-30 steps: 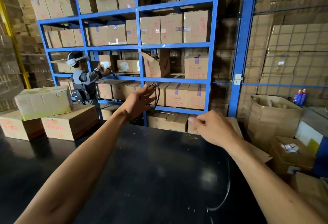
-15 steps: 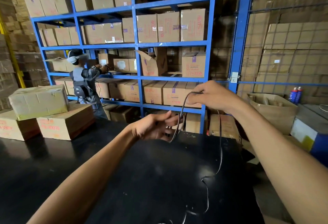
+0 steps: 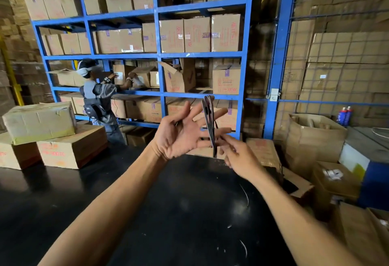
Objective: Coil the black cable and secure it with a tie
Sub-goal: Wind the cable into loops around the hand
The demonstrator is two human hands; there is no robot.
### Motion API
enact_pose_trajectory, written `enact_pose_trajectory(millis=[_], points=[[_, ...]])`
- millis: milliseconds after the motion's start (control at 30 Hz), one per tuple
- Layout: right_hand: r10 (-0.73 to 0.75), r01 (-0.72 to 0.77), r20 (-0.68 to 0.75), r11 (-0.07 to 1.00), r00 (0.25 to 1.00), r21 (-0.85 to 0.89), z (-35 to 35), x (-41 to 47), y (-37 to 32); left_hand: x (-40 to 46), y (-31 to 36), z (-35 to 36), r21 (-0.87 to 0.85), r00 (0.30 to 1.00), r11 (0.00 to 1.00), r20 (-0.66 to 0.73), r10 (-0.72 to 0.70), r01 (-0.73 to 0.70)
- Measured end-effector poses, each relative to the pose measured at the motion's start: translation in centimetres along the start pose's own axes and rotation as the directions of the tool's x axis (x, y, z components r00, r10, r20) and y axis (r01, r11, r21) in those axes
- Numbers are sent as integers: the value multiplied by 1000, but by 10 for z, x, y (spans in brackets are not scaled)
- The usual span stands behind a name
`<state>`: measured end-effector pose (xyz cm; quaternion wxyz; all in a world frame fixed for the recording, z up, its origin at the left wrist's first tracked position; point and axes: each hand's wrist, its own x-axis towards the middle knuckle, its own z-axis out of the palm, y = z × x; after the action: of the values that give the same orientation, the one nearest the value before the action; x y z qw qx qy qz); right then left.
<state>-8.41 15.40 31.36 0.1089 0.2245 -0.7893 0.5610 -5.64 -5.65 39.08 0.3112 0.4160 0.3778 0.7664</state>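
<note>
Black table [image 3: 105,202] edge underlies hands looping cable [image 3: 209,118].

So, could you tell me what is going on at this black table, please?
A person is coiling a thin black cable with bare hands above the glossy black table. The left hand is spread open with the loops hanging bunched over its fingers, while the right hand pinches the bundle from below. No tie is visible yet. Behind, another person handles cardboard boxes on the blue metal shelving.
</note>
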Motion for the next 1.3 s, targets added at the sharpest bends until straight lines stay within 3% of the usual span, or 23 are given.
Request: enact_pose_trajectory(millis=[200, 333, 467, 567, 633, 900, 1000, 1133, 1200, 1300], points=[[21, -22, 9, 990, 1000, 141, 42, -51, 40, 15, 35, -13, 109, 972, 990, -206, 112, -91], [12, -13, 8, 996, 1000, 91, 46, -75, 47, 9, 58, -32, 169, 878, 975, -432, 206, -145], [-87, 81, -91, 995, 992, -59, 34, -80, 34, -7, 67, -61, 370, 718, 928, -634, 285, -42], [-147, 136, -95, 984, 984, -115, 13, -70, 7, -19, 57, -81, 406, 669, 912, -694, 264, 62], [-94, 92, -23, 992, 995, -81, -1, -58, -16, -24, 50, -89, 392, 647, 914, -724, 240, 101], [-96, 95, -51, 995, 994, -11, -35, 3, -100, -11, 43, -70, 404, 710, 887, -691, 137, 222], [-186, 159, -116, 965, 976, -207, -40, 24, -115, -8, 28, -64, 360, 764, 882, -646, 0, 304], [-333, 205, -75, 727, 940, -655, -49, 53, -114, -8, 8, -46, 310, 852, 870, -483, -205, 385], [-331, 210, -40, 682, 943, -700, -54, 63, -110, -6, 3, -38, 268, 846, 865, -457, -273, 424], [-267, 166, -63, 749, 962, -641, -53, 71, -99, -1, 0, -28, 212, 865, 884, -391, -314, 417]])
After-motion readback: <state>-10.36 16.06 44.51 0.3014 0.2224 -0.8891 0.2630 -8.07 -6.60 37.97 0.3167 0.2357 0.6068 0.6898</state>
